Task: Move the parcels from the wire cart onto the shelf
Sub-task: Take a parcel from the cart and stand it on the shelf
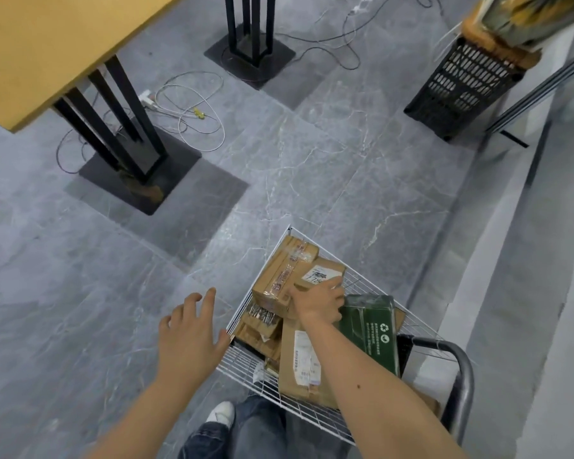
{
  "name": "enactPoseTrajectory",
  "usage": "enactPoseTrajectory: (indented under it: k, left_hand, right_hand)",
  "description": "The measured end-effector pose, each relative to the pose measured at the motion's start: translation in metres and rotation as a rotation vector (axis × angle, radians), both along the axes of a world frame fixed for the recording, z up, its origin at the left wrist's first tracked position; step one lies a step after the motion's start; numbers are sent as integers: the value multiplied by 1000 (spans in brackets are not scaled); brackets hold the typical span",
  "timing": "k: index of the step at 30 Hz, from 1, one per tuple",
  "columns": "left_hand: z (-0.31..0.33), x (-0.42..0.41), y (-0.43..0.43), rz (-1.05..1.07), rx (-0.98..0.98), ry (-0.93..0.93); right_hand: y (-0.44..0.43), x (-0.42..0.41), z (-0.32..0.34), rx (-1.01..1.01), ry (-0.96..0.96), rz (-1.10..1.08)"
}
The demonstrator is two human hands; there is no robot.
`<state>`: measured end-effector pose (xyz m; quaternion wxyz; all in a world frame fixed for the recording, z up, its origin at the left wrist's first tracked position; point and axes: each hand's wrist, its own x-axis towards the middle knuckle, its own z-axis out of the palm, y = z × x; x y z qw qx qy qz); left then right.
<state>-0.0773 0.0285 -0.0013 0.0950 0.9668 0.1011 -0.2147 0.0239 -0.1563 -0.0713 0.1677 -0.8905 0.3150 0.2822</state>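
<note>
The box [320,271] at 12 o'clock in the cart [246,362], judged light and stiff, is gripped at its edges by the right hand [318,303]; the left hand [189,329] is spread open.

This looks like a commercial or office interior that is used for handling deliveries, not a home. The floor [312,167] is of large grey tiles with white marble veins. At the upper left, a long yellow counter [47,44] stands on black metal legs [113,127] with flat square base plates [176,160]. A white power strip [146,99] and loose cables [196,111] lie on the tiles. At the upper right stands a black plastic crate [461,91] beside a metal rail [544,87]. At the bottom, a wire cart [246,359] holds cardboard parcels [285,270] with shipping labels.
</note>
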Motion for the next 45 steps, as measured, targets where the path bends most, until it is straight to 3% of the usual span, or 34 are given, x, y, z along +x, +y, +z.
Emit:
enactPoseTrajectory:
  k: [13, 16, 19, 22, 30, 37, 45]
  left_hand:
    - [-1, -8, -24, -22, -123, 1]
    - [8, -14, -23, 1, -244, 16]
    - [18, -23, -21, 62, -494, 62]
    - [33, -36, -25, 91, -744, 165]
    - [62, -74, -43, 222, -1176, 368]
    - [80, -107, -65, 248, -1427, 368]
    - [111, -147, -93, 134, -1430, 283]
  right_hand:
    - [-10, -11, 11, 32, -80, -82]
    - [-12, -33, 28, 61, -146, -137]
    - [-15, -70, 48, 102, -248, -122]
    - [-18, -115, 68, 135, -334, -79]
    - [-2, -207, 122, 188, -629, -40]
    - [10, -262, 150, 162, -894, -108]
    - [-27, -334, 176, 311, -983, -107]
